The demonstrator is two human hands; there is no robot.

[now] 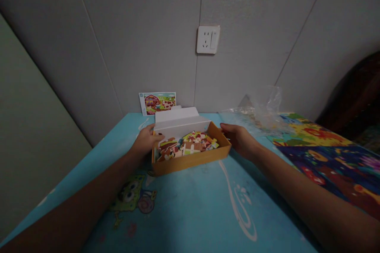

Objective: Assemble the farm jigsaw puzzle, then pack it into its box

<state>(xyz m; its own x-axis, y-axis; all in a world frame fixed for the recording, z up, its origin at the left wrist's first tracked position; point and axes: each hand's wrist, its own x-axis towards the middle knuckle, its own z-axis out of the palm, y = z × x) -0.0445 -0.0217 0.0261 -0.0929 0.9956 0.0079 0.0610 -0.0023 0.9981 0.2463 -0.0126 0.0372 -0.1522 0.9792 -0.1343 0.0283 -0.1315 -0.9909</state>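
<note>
An orange box (191,161) with its white lid (177,115) folded back stands on the blue table cover. Jigsaw puzzle pieces (192,145) lie loose inside it. My left hand (146,141) grips the box's left end, the thumb over the rim and the other fingers hidden behind the side. At the right end is my right hand (238,139), its fingers curved beside the box wall; part of them is hidden, and whether they touch the box is hard to tell.
A farm picture card (158,102) leans on the wall behind the box. Crumpled clear plastic (261,114) lies at the back right. Colourful picture sheets (332,170) cover the table's right side. The blue cover (190,209) bears printed cartoon figures. A socket (208,40) is on the wall.
</note>
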